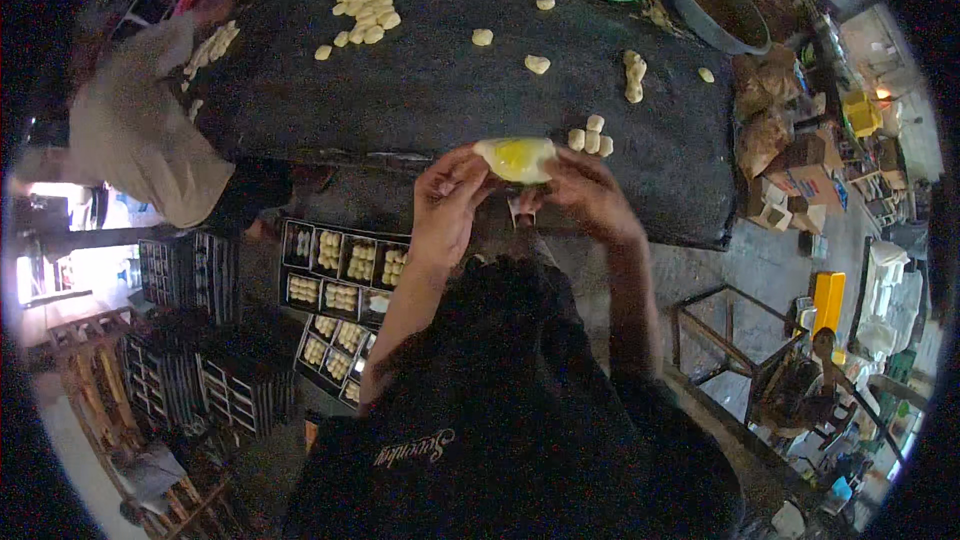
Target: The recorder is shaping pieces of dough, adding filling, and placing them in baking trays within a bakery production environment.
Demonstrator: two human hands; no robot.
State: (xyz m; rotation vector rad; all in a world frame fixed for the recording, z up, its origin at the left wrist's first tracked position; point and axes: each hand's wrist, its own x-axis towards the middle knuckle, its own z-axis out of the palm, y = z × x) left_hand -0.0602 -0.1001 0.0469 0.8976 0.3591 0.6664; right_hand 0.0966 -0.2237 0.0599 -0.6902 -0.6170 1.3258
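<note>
My left hand (448,202) and my right hand (590,198) are raised at the near edge of a dark work table (330,115), both gripping a flattened piece of pale dough (485,152) with a glossy yellow filling (515,155) on it. The fingers of each hand are closed on the dough's sides. Just right of it on the table sits a group of small dough pieces (592,140). A longer dough piece (633,75) lies farther back, and several more dough balls (365,15) form a cluster at the back left.
A person in a light top (150,130) bends over the table's left end. Trays of shaped dough (345,265) are below left, beside stacked dark trays (245,395). Basins (715,15) stand at the back. Cardboard boxes (805,185) and a metal frame (725,335) are on the right.
</note>
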